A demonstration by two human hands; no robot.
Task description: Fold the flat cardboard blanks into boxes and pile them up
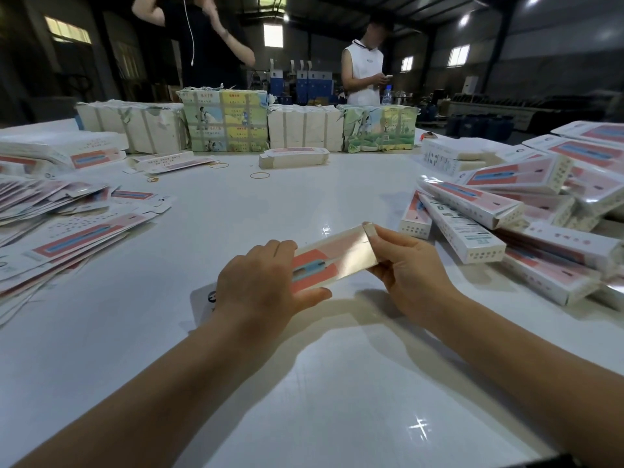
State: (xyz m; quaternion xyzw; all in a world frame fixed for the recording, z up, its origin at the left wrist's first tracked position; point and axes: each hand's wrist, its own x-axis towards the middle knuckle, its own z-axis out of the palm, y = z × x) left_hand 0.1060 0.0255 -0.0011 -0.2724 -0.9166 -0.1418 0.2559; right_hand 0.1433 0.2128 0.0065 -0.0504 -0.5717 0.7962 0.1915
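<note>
**Box folding well underway, plenty of flats left**

A worker holds one box [332, 256] just above the middle of the white desk [304, 383], w/ both forearms stretched in from the near edge. The left hand [260, 282] grips the box's near end, fingers curled over the top and thumb beneath. The right hand [410, 268] pinches the far end, fingertips closed on the small end flap [368, 228], which looks not yet tucked in.

Along the right edge lies a loose pile of finished boxes [526, 211], approx. a dozen or more, heaped at angles rather than squared. Along the left edge a spread of flat blanks [57, 231] waits, so much work looks left. At the far edge stand wrapped bundles [223, 121], apparently unopened stock. Rubber bands [259, 175] lie scattered nearby. Two other people stand beyond the desk.
</note>
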